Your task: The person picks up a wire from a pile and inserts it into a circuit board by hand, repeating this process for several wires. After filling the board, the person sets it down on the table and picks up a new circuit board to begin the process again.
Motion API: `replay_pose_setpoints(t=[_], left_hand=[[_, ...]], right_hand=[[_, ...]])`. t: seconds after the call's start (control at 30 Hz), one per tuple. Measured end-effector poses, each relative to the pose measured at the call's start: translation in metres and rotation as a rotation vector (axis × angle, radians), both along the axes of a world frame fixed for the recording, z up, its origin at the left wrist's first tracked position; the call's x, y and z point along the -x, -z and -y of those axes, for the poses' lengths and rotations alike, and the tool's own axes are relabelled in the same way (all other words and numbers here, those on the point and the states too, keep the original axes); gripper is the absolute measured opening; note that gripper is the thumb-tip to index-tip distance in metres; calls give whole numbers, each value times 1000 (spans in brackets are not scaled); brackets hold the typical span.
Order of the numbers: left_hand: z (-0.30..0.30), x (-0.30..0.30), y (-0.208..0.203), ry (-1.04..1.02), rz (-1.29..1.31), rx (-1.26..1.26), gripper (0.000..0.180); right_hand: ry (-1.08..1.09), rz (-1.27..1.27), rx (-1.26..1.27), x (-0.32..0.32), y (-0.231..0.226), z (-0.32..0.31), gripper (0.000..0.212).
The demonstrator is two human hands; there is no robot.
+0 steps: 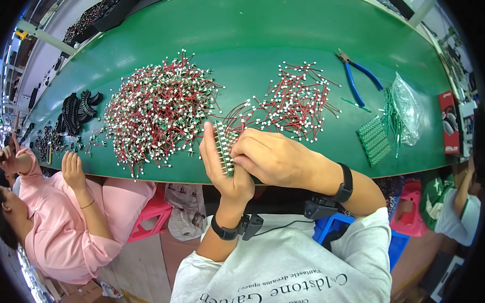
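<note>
Upright in my left hand (234, 188) is a narrow green circuit board panel (222, 149), lined with small white connectors and thin pins along one edge. My left thumb and fingers are closed round it near the table's front edge. From the right, my right hand (277, 155) reaches in with thumb and forefinger pinched together at the panel's side; what is between those fingertips is too small and hidden to make out. Red wires with white plugs (241, 114) fan out just beyond the panel.
A large heap of red-wired parts (161, 111) lies left, a smaller pile (299, 101) right. Farther right are blue-handled pliers (357, 75), a green board panel (374, 140) and a clear plastic bag (408, 111). A co-worker in pink (68, 221) sits left, near black parts (76, 112).
</note>
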State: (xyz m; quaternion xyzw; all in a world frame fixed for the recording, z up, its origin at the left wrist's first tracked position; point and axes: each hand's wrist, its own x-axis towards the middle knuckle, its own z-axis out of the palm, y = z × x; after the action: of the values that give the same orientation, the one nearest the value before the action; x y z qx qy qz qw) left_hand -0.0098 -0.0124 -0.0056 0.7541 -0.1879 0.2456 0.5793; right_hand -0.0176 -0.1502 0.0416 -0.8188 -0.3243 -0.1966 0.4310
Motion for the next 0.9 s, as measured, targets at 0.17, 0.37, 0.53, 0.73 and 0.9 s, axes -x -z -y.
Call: replay_pose_setpoints(t=[0.17,0.37,0.53,0.73,0.9], left_hand=[[0,-1,-1,4,42,-38,64],[0,0,-3,2,22,-39,65],[0,-2,-1,15,90,-110,66],[-2,0,-2,29,32,-88,63],[-3,1,-3,61,-13,-63,61]], right_hand=[[27,50,4,-2,3,-2,18],[68,78,-1,-1,3,-4,17],[103,137,135,3,-2,-2,17],[51,97,6,-2,0,0,16],[54,54,6,-1,1,2,16]])
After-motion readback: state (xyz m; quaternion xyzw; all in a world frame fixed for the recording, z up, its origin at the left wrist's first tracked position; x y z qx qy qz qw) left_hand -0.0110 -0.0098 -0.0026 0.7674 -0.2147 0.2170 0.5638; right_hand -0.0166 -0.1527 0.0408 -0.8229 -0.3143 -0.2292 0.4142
